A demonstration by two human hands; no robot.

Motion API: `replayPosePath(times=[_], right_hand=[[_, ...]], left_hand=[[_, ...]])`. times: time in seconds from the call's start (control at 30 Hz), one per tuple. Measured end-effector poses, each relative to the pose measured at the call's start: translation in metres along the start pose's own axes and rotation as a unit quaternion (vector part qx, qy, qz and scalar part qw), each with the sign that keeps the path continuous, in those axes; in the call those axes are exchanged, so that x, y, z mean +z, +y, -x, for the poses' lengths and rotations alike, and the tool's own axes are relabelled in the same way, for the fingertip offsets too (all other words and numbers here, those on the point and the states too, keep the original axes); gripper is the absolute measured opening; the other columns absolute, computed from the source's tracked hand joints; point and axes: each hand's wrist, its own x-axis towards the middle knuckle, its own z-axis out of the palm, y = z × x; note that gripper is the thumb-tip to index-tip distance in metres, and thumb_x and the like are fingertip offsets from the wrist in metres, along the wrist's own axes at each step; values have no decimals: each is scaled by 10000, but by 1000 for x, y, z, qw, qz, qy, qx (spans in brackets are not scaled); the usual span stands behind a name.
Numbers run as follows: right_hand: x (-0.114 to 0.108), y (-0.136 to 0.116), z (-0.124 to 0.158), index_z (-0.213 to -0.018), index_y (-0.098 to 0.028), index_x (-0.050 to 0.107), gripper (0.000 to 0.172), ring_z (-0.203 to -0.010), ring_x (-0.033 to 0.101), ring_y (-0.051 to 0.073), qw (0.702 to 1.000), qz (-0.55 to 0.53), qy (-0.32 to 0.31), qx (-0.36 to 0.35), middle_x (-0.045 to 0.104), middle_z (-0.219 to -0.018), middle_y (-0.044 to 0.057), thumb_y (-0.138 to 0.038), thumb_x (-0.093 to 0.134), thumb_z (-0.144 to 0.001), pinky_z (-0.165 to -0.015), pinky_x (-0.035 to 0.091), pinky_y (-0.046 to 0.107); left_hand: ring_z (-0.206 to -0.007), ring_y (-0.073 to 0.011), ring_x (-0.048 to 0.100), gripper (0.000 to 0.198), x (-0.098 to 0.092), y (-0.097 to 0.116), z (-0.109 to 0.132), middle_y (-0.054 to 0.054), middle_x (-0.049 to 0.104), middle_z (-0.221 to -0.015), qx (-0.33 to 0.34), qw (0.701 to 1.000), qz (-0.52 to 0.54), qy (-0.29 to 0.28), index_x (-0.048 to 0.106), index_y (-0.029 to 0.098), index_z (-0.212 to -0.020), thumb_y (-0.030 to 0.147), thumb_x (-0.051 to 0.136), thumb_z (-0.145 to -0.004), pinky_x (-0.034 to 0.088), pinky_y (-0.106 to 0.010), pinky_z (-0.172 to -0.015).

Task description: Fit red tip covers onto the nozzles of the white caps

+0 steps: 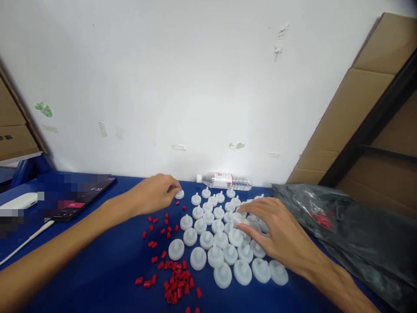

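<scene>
Many white plastic spouted caps (206, 240), round with a thin nozzle on top, stand on the blue table. At their far left edge my left hand (158, 192) has its fingers curled and pinched at a white spouted cap (180, 194); the fingertips are partly hidden. My right hand (276, 228) reaches over the right side of the group, thumb and fingers closed around another white spouted cap (239, 218). Small red tubular sleeves (177, 278) lie scattered and piled to the left of the caps, below my left hand.
A clear plastic bottle (224, 181) lies on its side against the white wall. On the right is a dark plastic bag (352, 239) with red pieces showing. A phone (86, 198) with a white cable lies at left. Cardboard (352, 104) leans at right.
</scene>
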Motion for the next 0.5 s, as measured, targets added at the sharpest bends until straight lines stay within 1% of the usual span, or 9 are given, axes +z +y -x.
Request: replayPosePath(times=[0.07,0.1,0.13,0.2,0.3,0.37,0.4,0.43,0.5], right_hand=[[-1,-1,0,-1140,-300,670,215,-1076,661,268,1000,-2,11,3,741,-1125,12,-440,580,-1005,-994,431,511],[-1,-2,0,-1139,-302,668,203,-1070,659,265,1000,-5,20,3,739,-1118,11,-426,569,-1012,-989,427,506],[-1,-2,0,-1131,-302,668,188,-1061,657,261,1000,-10,28,0,738,-1110,10,-407,558,-1020,-984,423,500],[0,-5,0,-1100,-297,671,160,-1042,653,253,999,-20,37,-12,738,-1086,6,-364,544,-1031,-979,414,489],[1,-8,-1,-1047,-277,673,140,-1001,652,242,998,-27,50,-34,740,-1038,4,-298,535,-1037,-965,406,470],[2,-10,-2,-1022,-262,665,130,-972,655,229,996,-30,69,-51,740,-1012,3,-256,536,-1035,-968,401,460],[2,-12,-2,-1027,-257,659,123,-962,656,222,994,-31,81,-60,740,-1010,5,-238,538,-1033,-971,400,455],[3,-14,-2,-1049,-256,653,115,-958,657,219,993,-31,95,-66,739,-1015,7,-230,542,-1031,-970,402,451],[3,-20,-1,-1149,-257,632,143,-979,658,227,990,-28,121,-68,738,-1060,22,-260,566,-1023,-966,413,449]], left_hand=[[-1028,-311,700,409,-8,-12,-4,-116,753,-1142,-48,992,-117,-14,699,226,-1174,394,385,-973,509,-382,-829],[-1046,-349,694,449,-11,-19,-6,-159,735,-1174,-77,984,-160,-17,663,199,-1236,406,353,-984,513,-427,-837],[-1040,-385,693,481,-11,-26,-7,-203,726,-1168,-100,977,-188,-22,650,162,-1242,426,337,-988,515,-464,-831],[-992,-418,703,498,-7,-39,-8,-250,730,-1096,-123,971,-202,-40,677,117,-1150,458,356,-980,521,-487,-803],[-949,-384,721,415,3,-50,-7,-227,750,-1026,-121,969,-204,-68,712,142,-992,416,402,-968,518,-434,-781],[-931,-365,724,380,5,-49,-7,-219,754,-1012,-116,970,-201,-70,711,149,-940,364,399,-970,503,-405,-760],[-920,-360,722,386,4,-44,-7,-218,752,-1006,-113,971,-200,-66,705,149,-923,354,383,-978,491,-397,-744],[-899,-349,719,406,1,-37,-6,-208,751,-996,-108,972,-200,-62,695,156,-906,363,356,-994,477,-386,-720],[-825,-307,701,472,-7,-13,-1,-162,745,-934,-82,979,-178,-46,662,179,-862,429,298,-1027,435,-356,-659]])
